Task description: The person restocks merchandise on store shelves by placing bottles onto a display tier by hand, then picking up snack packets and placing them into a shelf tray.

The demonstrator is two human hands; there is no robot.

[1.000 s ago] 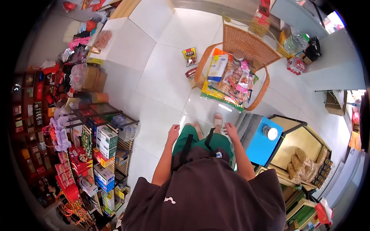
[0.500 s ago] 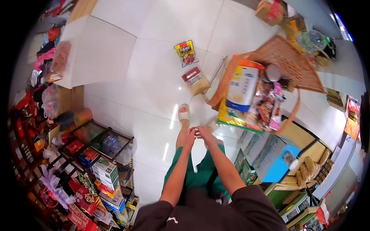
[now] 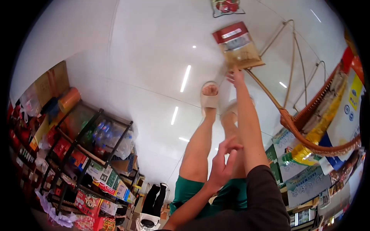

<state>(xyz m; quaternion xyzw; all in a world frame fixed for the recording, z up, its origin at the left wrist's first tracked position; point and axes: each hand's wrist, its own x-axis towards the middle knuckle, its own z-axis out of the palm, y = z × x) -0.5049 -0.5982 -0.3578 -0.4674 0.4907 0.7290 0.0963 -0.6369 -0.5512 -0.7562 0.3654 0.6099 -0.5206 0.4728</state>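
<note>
My right hand [image 3: 236,75] reaches down and forward, fingers curled at the lower edge of a food packet [image 3: 239,45] with a dark red top and tan bottom. It appears to pinch that edge, though the fingertips are small and slightly blurred. My left hand [image 3: 224,161] hangs above my knees, holding nothing, with its fingers bent and apart. Beyond the first packet lies another packet [image 3: 227,7] with red pictures on it, cut off by the top of the view. The woven basket [image 3: 308,142], filled with packaged goods, stands to the right.
Thin metal legs [image 3: 295,57] extend from the basket across the tiled floor [image 3: 150,57]. On the left, a black rack [image 3: 92,142] holds bottles and boxes, with a cardboard box [image 3: 52,86] behind it. Printed cartons [image 3: 308,184] stand below the basket at right.
My hands were together in front of me; now the right has stretched out to the dark red and tan packet, and the left has drawn back. The view has shifted, putting the basket farther right.
</note>
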